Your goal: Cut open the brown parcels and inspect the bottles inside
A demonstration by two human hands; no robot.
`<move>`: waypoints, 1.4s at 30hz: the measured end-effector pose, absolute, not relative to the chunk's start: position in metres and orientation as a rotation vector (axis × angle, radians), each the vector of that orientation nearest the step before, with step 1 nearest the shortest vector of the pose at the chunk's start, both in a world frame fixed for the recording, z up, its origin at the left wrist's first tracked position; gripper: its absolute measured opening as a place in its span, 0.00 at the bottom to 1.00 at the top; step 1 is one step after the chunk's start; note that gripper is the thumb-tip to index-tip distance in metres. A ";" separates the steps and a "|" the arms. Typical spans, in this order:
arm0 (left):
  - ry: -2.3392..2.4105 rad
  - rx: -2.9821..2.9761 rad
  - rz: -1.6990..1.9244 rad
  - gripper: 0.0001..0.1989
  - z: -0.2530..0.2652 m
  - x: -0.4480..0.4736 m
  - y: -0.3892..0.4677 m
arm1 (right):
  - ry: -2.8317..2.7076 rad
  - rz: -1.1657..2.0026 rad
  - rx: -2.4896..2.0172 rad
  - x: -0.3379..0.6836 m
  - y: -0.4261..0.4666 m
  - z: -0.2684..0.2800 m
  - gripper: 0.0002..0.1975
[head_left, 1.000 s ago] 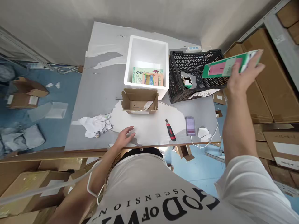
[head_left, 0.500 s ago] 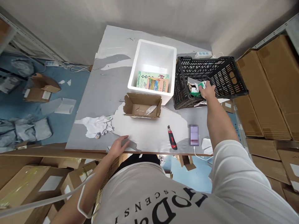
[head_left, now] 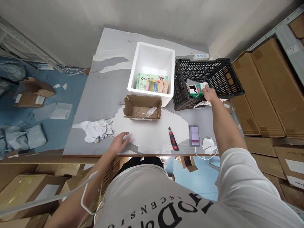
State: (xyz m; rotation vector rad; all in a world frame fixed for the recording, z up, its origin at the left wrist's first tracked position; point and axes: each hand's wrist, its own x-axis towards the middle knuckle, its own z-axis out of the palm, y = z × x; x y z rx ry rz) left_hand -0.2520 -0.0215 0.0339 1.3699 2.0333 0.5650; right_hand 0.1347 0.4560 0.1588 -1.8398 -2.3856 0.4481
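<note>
My right hand (head_left: pixel 210 93) reaches over the near wall of the black plastic crate (head_left: pixel 185 102). Its fingers are closed on a green and white box (head_left: pixel 199 87), which looks like a small printed carton and is partly hidden by the hand. More white and green pieces lie beside it in the crate. My left hand (head_left: pixel 119 143) rests at the table's front edge, fingers apart and holding nothing. Between the hands lies a red and black utility knife (head_left: pixel 173 139). An open cardboard box (head_left: pixel 142 107) stands beyond it, with a small white piece inside.
A white foam box (head_left: pixel 133 72) holds green and orange booklets (head_left: pixel 152 83). Crumpled white paper (head_left: pixel 96 129) lies at the left. A phone (head_left: pixel 194 135) with a cable and white scraps (head_left: pixel 209 145) are at the right. Large cartons (head_left: pixel 266 88) stand right of the table.
The view has shifted slightly. My right hand has turned the green and white box, so more of its face shows. My left hand has slid a little forward on the table.
</note>
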 end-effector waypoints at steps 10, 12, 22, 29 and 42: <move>2.011 1.413 0.512 0.26 0.039 -0.254 -0.015 | -2.127 0.216 -2.024 0.117 0.449 0.156 0.38; 2.011 1.413 0.494 0.27 0.038 -0.255 -0.018 | -2.082 0.146 -1.992 0.119 0.450 0.152 0.35; 1.995 1.378 0.550 0.24 0.024 -0.258 -0.023 | -2.192 0.349 -2.175 0.125 0.452 0.164 0.40; 2.093 1.365 0.688 0.24 0.023 -0.271 0.009 | -2.140 0.317 -2.061 0.129 0.439 0.185 0.41; 1.933 0.971 1.035 0.28 0.021 -0.275 0.077 | -1.911 1.541 -1.367 -0.015 0.187 0.023 0.34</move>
